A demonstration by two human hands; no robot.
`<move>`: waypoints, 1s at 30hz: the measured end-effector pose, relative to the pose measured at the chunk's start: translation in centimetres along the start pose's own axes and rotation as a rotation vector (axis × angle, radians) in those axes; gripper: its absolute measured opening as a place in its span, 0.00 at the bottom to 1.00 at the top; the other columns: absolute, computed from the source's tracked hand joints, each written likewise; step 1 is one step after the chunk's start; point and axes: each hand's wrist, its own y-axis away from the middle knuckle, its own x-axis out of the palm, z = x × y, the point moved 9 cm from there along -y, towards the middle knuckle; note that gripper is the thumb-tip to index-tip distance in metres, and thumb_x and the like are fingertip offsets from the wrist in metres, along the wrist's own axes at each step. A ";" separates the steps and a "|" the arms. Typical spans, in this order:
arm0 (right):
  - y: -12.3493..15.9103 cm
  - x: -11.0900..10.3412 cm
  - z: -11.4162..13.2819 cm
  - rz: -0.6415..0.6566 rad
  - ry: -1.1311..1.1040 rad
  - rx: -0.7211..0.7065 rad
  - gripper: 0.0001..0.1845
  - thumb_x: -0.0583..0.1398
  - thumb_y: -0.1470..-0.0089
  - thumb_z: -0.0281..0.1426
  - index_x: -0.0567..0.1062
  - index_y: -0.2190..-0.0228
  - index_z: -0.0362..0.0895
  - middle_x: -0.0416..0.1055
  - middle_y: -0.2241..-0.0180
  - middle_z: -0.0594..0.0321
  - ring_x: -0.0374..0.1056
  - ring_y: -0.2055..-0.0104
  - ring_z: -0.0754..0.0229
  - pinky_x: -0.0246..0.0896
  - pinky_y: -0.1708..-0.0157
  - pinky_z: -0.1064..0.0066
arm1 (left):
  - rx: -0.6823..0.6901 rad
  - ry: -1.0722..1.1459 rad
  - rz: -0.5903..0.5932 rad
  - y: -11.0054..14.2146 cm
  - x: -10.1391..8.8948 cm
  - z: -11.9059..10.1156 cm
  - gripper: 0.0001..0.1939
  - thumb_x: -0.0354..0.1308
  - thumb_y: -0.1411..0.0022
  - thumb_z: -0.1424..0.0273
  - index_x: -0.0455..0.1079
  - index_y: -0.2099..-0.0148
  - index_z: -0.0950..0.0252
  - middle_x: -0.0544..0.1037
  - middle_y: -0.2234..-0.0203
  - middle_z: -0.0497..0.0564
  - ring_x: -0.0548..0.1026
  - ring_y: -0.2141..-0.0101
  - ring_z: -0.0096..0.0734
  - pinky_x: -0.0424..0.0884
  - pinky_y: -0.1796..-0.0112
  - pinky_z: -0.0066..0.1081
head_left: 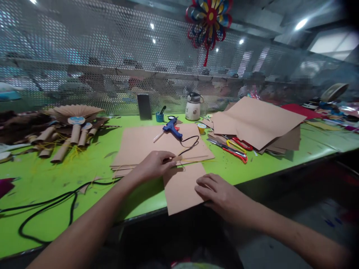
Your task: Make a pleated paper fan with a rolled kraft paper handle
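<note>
A small sheet of brown kraft paper (183, 186) juts over the front edge of the table. My right hand (218, 192) grips the sheet's right side, fingers on top and thumb hidden. My left hand (157, 163) is closed in a pinch at the sheet's far left corner; what lies between its fingertips is too small to make out. A thin yellow string (196, 160) runs rightward beside those fingertips. Just beyond, a blue glue gun (173, 128) with a clear glue stick lies on a stack of larger kraft sheets (137, 144).
Scissors (238, 145) and a red-handled cutter (235, 152) lie right of the stack, before a kraft paper pile (252, 119). Paper fans (75, 121) with rolled handles lie left. A black cord (73, 194) loops leftward. A white flask (193, 108) stands behind.
</note>
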 end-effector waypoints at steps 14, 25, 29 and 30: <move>1.4 -3.5 3.0 -0.505 -0.064 -0.249 0.19 0.56 0.41 0.16 0.70 0.48 0.30 0.75 0.55 0.42 0.67 0.52 0.49 0.70 0.55 0.55 | 0.142 0.076 -0.416 1.2 -3.8 -0.7 0.14 0.59 0.38 0.62 0.77 0.55 0.67 0.82 0.64 0.54 0.78 0.66 0.34 0.72 0.65 0.30; -2.2 -5.7 0.9 -0.633 0.227 -0.465 0.15 0.53 0.38 0.20 0.72 0.51 0.30 0.78 0.58 0.44 0.73 0.52 0.51 0.73 0.53 0.58 | 0.496 0.243 -0.548 4.2 -6.4 -3.7 0.15 0.60 0.38 0.76 0.73 0.49 0.60 0.77 0.61 0.52 0.77 0.63 0.32 0.73 0.64 0.28; -2.9 -5.6 -1.4 -0.654 0.286 -0.380 0.13 0.53 0.38 0.20 0.73 0.54 0.34 0.79 0.61 0.47 0.74 0.58 0.53 0.74 0.58 0.58 | 0.491 0.165 -0.488 3.8 -6.0 -3.4 0.15 0.60 0.37 0.75 0.72 0.48 0.61 0.77 0.63 0.52 0.77 0.65 0.29 0.73 0.65 0.26; -2.9 -5.2 -1.9 -0.642 0.271 -0.362 0.13 0.52 0.38 0.20 0.73 0.55 0.35 0.79 0.62 0.47 0.74 0.59 0.54 0.74 0.59 0.59 | 0.480 0.125 -0.466 3.6 -5.8 -3.3 0.14 0.60 0.36 0.75 0.73 0.48 0.61 0.78 0.64 0.51 0.77 0.66 0.28 0.73 0.65 0.26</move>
